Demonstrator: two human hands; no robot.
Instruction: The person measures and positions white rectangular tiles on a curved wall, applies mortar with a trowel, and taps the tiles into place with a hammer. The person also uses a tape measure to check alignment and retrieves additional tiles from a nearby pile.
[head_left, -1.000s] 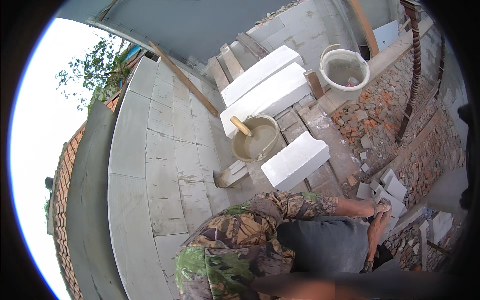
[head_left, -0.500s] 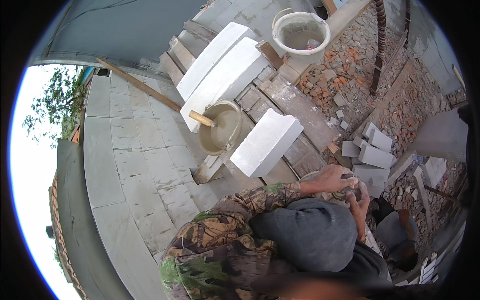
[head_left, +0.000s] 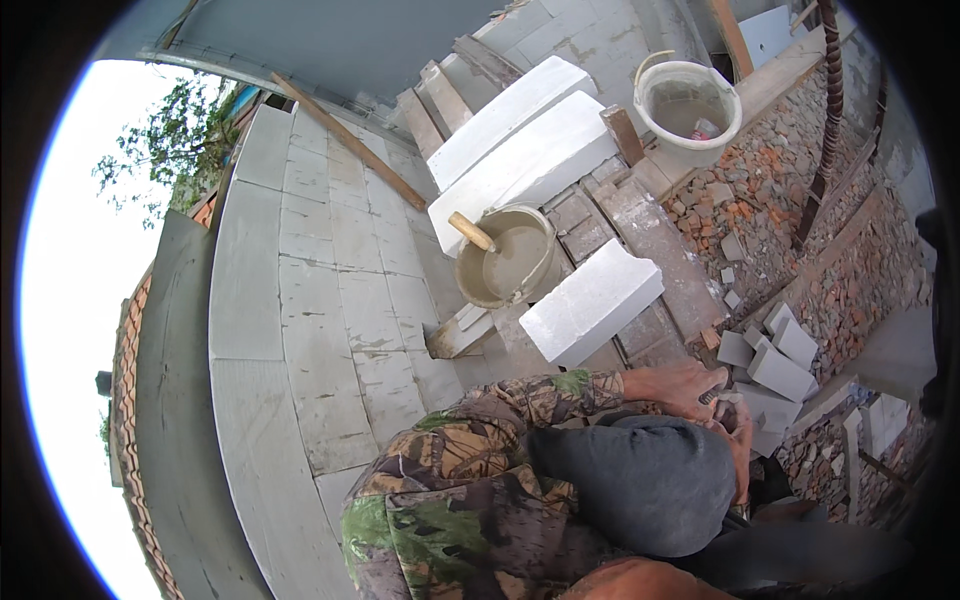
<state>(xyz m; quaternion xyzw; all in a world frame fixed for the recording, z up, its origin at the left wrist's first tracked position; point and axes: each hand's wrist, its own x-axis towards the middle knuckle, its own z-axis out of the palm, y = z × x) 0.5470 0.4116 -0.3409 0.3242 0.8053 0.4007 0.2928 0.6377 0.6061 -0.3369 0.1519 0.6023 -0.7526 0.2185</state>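
My left hand (head_left: 680, 390), reaching out of a camouflage sleeve, is closed beside my raised knee in dark grey cloth. Against it is my right hand (head_left: 738, 430), its fingers curled and partly hidden by the knee. A small dark ridged thing (head_left: 708, 397) shows between the two hands; its kind is too small to tell. Nearest to them, a white block (head_left: 595, 300) with a notched end lies on the planks. Left of that block stands a bucket (head_left: 507, 258) of grey wet mix, with a wooden handle (head_left: 472, 232) sticking out over its rim.
Long white blocks (head_left: 530, 160) lie behind the bucket. A pale bucket (head_left: 688, 112) stands at the far right, beside brick rubble (head_left: 790, 160). Cut block pieces (head_left: 780, 360) are heaped at right. A block wall (head_left: 330, 290) runs along my left, with a wooden batten (head_left: 350, 140) leaning there.
The view has swung, so the buckets and blocks sit farther right in it. My hands stay together near the knee, with the fingers slightly shifted.
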